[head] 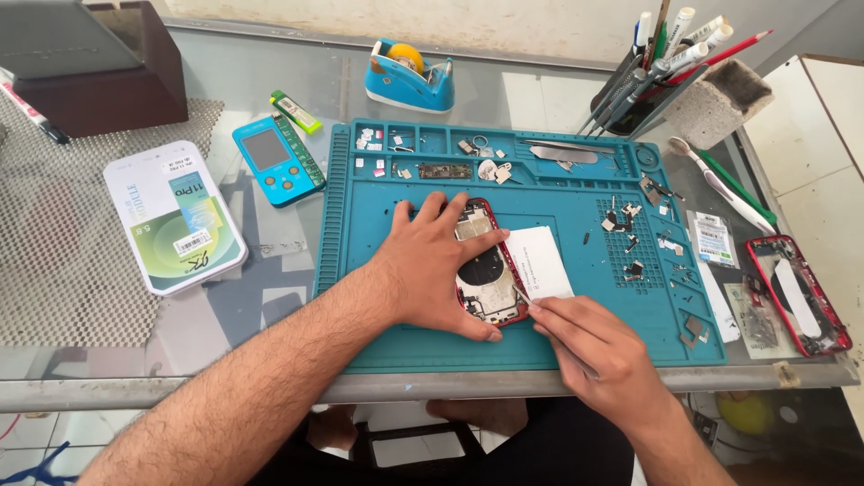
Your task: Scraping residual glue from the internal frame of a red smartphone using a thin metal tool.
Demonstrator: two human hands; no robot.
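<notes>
Opened red phone (pixel 486 274) lying on a teal repair mat (pixel 432 342), both hands working on it.

The phone is resting face-open near the mat's middle, its inner plates and coil showing; the left hand (pixel 432 265) is pressing flat over its left side, fingers spread, pinning it down; the right hand (pixel 598 346) is pinching a thin metal tool (pixel 522 294) whose tip is touching the phone's right edge; a white paper slip (pixel 538 261) is lying just beside the phone; small screws and parts are sitting in the mat's trays; a second red phone frame (pixel 799 292) is lying at the glass counter's (pixel 225 306) right end; a blue tape dispenser (pixel 409 76) is standing behind the mat.
</notes>
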